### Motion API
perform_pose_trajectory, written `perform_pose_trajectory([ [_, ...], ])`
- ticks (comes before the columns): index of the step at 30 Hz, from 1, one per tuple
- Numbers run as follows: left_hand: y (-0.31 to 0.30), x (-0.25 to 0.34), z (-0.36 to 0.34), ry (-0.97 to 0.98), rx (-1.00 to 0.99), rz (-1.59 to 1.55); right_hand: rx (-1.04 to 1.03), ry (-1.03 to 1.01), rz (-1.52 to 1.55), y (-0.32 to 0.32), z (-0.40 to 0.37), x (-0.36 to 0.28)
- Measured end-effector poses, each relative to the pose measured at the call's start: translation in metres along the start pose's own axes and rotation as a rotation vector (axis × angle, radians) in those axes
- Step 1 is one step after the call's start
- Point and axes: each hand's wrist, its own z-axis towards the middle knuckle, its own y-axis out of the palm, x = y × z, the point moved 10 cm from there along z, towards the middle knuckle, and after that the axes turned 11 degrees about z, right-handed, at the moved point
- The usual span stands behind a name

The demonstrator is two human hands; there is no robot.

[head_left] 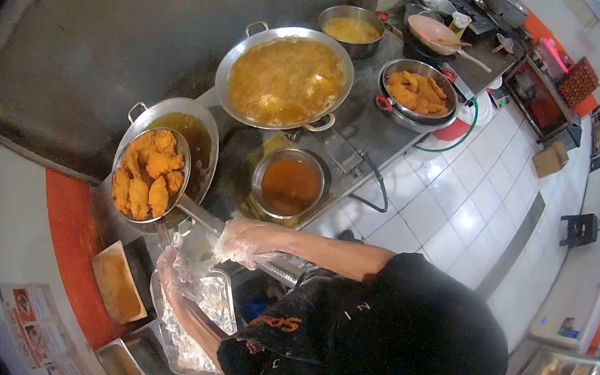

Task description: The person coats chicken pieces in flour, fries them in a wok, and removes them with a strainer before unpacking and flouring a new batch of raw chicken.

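A round strainer (150,174) full of golden-brown fried chicken pieces (140,196) is over a wide pan of oil (198,134). Its long handle runs to my right hand (245,241), which is closed around it in a clear, flour-coated glove. My left hand (171,271), gloved too, is below, closed at the end of a thin metal piece that reaches the strainer's rim; what that piece is cannot be made out. Under my left hand and forearm lies a tray of white flour (197,325).
A large pan of bubbling oil (287,81), a bowl of reddish-brown liquid (289,188) and a pot of yellow liquid (351,30) stand on the counter. Fried pieces fill a bowl (417,89) farther right. A metal container (119,285) is by the wall.
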Motion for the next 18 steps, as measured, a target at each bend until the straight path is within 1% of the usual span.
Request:
perform_pose_trajectory([
  [1,0.003,0.005,0.0,0.006,-0.003,0.002,-0.017,0.065,0.07,0.0,-0.004,0.002],
  [3,0.003,0.009,-0.006,-0.052,0.052,0.042,0.02,0.027,0.02,-0.014,-0.012,0.005],
  [4,0.01,0.028,-0.015,-0.052,0.045,0.047,0.052,-0.006,-0.027,-0.022,-0.018,0.003],
  [5,0.024,0.066,-0.029,0.008,0.016,0.009,0.057,-0.006,-0.023,-0.026,-0.029,-0.008],
  [6,0.042,0.103,-0.042,0.069,-0.011,-0.032,0.047,-0.036,0.074,-0.031,-0.045,-0.028],
  [7,0.057,0.134,-0.054,0.067,-0.014,-0.032,0.036,-0.065,0.169,-0.037,-0.062,-0.041],
  [8,0.076,0.156,-0.064,-0.019,-0.018,0.008,0.177,-0.19,0.018,-0.061,-0.08,-0.037],
  [9,0.097,0.166,-0.07,-0.105,-0.024,0.045,0.181,-0.184,0.015,-0.069,-0.098,-0.042],
  [10,0.117,0.183,-0.071,0.019,0.054,-0.053,0.262,-0.133,-0.099,-0.084,-0.119,-0.048],
  [11,0.14,0.194,-0.078,0.014,0.046,-0.059,0.341,-0.081,-0.215,-0.1,-0.142,-0.057],
  [12,0.174,0.221,-0.092,-0.006,-0.052,-0.067,0.344,-0.072,-0.219,-0.108,-0.166,-0.074],
  [13,0.21,0.24,-0.1,-0.029,-0.148,-0.074,0.386,0.047,0.05,-0.123,-0.193,-0.078],
  [14,0.24,0.246,-0.096,0.058,-0.173,-0.064,0.426,0.167,0.318,-0.133,-0.219,-0.073],
  [15,0.271,0.251,-0.094,0.141,-0.196,-0.053,0.427,0.183,0.315,-0.147,-0.241,-0.068],
  [16,0.309,0.266,-0.103,0.124,-0.265,-0.112,0.516,0.219,0.328,-0.173,-0.265,-0.056],
  [17,0.346,0.268,-0.113,-0.041,-0.254,-0.206,0.604,0.249,0.34,-0.196,-0.29,-0.047],
  [18,0.382,0.277,-0.119,-0.039,-0.354,-0.231,0.603,0.257,0.339,-0.208,-0.313,-0.044],
])
